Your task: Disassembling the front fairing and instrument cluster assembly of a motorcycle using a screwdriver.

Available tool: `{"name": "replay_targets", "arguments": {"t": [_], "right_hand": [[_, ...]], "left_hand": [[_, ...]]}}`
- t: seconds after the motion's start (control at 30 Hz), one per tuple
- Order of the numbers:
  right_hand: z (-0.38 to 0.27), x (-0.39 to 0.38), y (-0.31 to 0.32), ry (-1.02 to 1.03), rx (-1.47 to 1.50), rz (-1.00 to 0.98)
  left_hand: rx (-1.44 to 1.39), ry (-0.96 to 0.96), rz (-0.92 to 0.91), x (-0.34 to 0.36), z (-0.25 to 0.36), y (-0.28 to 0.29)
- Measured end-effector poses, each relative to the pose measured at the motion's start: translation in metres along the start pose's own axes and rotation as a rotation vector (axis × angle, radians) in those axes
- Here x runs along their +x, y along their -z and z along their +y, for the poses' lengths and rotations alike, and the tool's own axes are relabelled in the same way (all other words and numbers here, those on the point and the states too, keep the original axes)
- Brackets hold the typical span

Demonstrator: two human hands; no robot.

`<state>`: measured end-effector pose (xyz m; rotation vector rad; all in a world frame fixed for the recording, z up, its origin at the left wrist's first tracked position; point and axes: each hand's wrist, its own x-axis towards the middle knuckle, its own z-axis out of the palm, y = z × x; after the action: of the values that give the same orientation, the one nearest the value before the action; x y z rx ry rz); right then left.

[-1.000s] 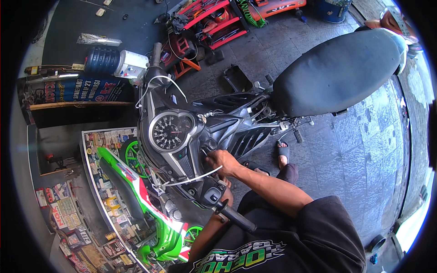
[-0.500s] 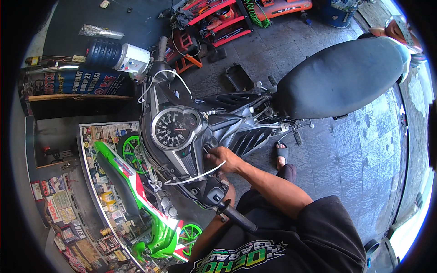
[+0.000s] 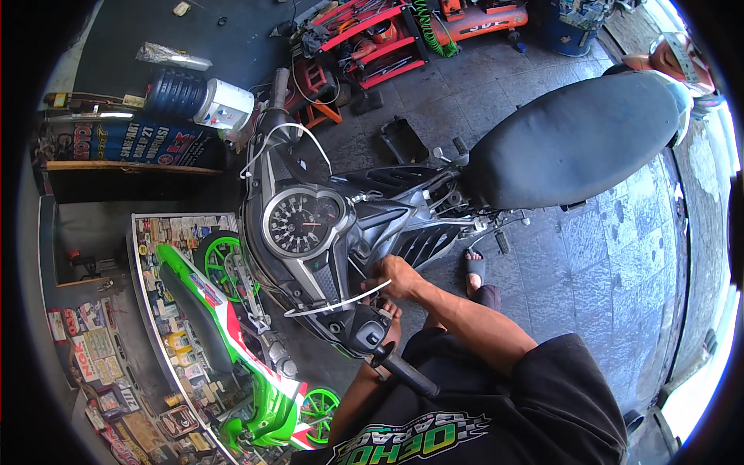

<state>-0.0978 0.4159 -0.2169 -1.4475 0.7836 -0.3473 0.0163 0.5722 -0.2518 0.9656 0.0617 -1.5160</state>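
A dark grey motorcycle with a round speedometer stands in front of me. My right hand is closed at the inner side of its front panel, just below the gauge. Its fingers are curled together, and what they grip is hidden. My left hand is lower, beside the near handlebar switch housing. That housing and the other hand hide most of its fingers. A white cable arcs from the panel past my right hand. The near handlebar grip points toward my body.
The long black seat extends to the right. A green, white and red small motorbike body rests over a glass display case at left. A red tool cart and orange air compressor stand at the back. A black tray lies on the floor.
My right hand has shifted slightly right and down, still closed by the panel. More of my left hand's fingers show beneath it. The motorcycle's front sits slightly further right in the view.
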Motion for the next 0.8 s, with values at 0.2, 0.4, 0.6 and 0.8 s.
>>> {"name": "replay_targets", "arguments": {"t": [0.2, 0.4, 0.6, 0.8], "right_hand": [[-0.001, -0.002, -0.005, -0.079, -0.157, 0.055], [-0.013, -0.003, -0.008, -0.09, -0.03, 0.031], [-0.009, 0.004, 0.003, -0.044, 0.198, -0.013], [-0.012, 0.005, -0.006, -0.05, -0.035, 0.075]], "left_hand": [[0.226, -0.198, -0.025, -0.014, -0.001, -0.028], [0.204, -0.16, -0.122, -0.006, 0.003, -0.016], [0.129, -0.145, 0.011, -0.01, 0.014, -0.062], [0.646, -0.322, 0.328, -0.012, 0.009, -0.055]]}}
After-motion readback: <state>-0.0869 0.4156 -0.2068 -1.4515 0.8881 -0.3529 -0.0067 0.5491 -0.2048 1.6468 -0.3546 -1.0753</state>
